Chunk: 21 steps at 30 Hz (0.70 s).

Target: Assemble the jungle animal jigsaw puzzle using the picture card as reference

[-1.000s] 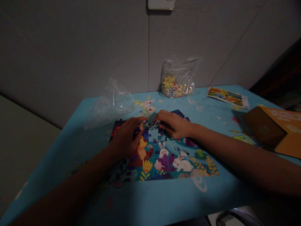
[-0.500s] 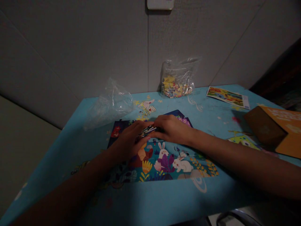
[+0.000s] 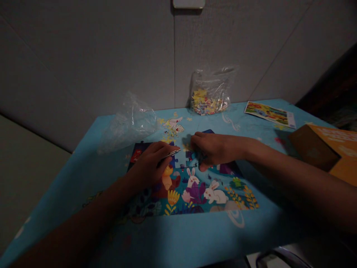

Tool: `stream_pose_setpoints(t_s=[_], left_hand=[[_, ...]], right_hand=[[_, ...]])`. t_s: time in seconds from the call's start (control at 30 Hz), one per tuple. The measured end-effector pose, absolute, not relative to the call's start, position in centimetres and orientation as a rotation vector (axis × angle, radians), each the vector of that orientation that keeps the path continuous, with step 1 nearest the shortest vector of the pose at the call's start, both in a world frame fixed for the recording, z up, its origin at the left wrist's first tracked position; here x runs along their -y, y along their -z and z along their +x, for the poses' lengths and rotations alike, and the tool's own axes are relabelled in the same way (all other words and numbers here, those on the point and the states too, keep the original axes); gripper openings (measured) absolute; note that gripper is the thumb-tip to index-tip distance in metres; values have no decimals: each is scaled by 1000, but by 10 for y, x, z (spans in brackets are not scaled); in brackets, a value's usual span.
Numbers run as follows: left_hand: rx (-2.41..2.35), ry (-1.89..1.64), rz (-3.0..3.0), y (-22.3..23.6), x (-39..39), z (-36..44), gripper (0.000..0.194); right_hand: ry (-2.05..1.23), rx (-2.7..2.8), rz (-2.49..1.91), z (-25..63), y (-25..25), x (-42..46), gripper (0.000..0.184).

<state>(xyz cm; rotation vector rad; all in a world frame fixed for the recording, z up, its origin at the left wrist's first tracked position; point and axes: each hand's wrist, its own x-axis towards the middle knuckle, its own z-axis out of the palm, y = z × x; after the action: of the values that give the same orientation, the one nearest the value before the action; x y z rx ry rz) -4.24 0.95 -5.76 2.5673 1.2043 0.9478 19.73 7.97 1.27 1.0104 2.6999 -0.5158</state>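
Note:
A partly joined jigsaw puzzle (image 3: 192, 193) with rabbits, flowers and a squirrel-like animal lies flat, with a gap in its upper middle. My left hand (image 3: 150, 162) is closed over the puzzle's upper left, pinching thin puzzle pieces (image 3: 172, 153) whose pale edges show. To the right of the gap, my right hand (image 3: 214, 149) hovers over or rests on the puzzle with curled fingers and the thumb pointing down. Dark pieces seem to lie in its grip, mostly hidden by the fingers.
A crumpled clear bag (image 3: 128, 124) lies at the back left. Against the wall stands a clear bag of yellow pieces (image 3: 209, 100). A picture card (image 3: 269, 113) and an orange box (image 3: 329, 149) are on the right of the blue table (image 3: 181, 238).
My hands came together over the gap, then parted. The right hand moved right with its thumb lowered; the left hand holds a thinner stack of pieces than before.

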Motion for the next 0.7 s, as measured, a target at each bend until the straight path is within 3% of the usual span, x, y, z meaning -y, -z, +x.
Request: stream_pose_setpoints(t_s=[0.3, 0.43, 0.57, 0.7], left_hand=[[-1125, -945, 2583, 57, -7, -43, 45], [-866, -997, 2607, 54, -2, -40, 50], [-727, -791, 2740, 50, 3, -35, 42], [-786, -763, 2730, 50, 4, -34, 39]], right_hand=[[800, -2663, 964, 196, -14, -82, 56], [758, -2780, 938, 194, -8, -86, 34], [631, -2870, 938, 195, -5, -92, 6], [592, -2941, 1003, 198, -14, -96, 6]])
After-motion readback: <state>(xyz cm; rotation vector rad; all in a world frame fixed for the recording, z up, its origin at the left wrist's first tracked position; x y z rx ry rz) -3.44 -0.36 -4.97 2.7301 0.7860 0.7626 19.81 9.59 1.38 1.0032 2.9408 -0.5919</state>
